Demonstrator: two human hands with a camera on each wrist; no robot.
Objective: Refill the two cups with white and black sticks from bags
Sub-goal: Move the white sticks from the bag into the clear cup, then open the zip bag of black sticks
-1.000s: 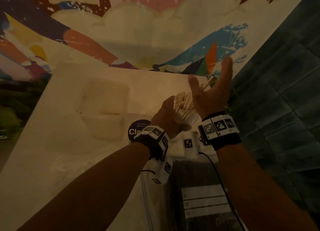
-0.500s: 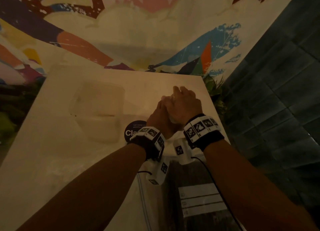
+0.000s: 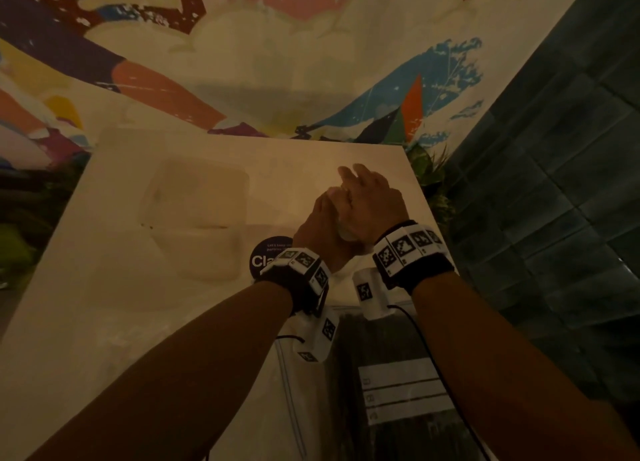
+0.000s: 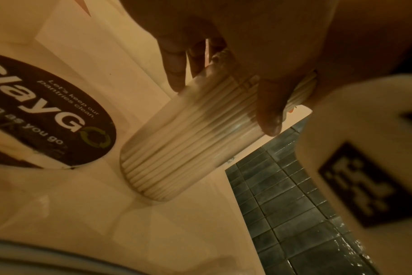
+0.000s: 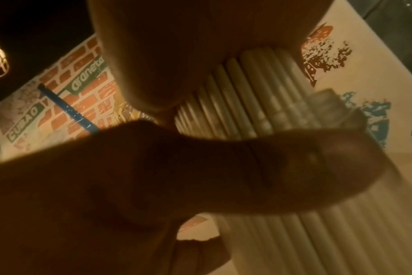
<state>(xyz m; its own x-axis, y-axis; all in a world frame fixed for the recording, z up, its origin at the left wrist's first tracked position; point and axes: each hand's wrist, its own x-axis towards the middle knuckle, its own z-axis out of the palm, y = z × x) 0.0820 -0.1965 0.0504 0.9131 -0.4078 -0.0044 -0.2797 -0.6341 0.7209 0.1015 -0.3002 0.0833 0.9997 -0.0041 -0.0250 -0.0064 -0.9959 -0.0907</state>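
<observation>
A clear cup (image 4: 195, 137) packed with white sticks (image 5: 242, 104) stands on the white counter (image 3: 104, 322) near its right edge. My left hand (image 3: 318, 228) grips the cup from the left, thumb (image 4: 268, 108) on its near side and fingers (image 4: 174, 61) round the far side. My right hand (image 3: 370, 201) lies palm down on the stick tops, its fingers stretched forward past the cup. In the head view the two hands hide nearly all of the cup (image 3: 346, 233). A clear bag of black sticks (image 3: 398, 391) with a white label lies below my wrists.
Pale lidded containers (image 3: 197, 211) stand on the counter left of the cup. A round dark sticker (image 4: 59, 115) lies just beside its base. The counter's right edge (image 3: 426, 197) drops to a dark tiled floor (image 3: 554, 201). A painted wall (image 3: 277, 62) rises behind.
A second ago my right hand was raised open above the exposed sticks. It came down flat onto their tops, and its fingers now reach forward. My left hand has kept its grip on the cup.
</observation>
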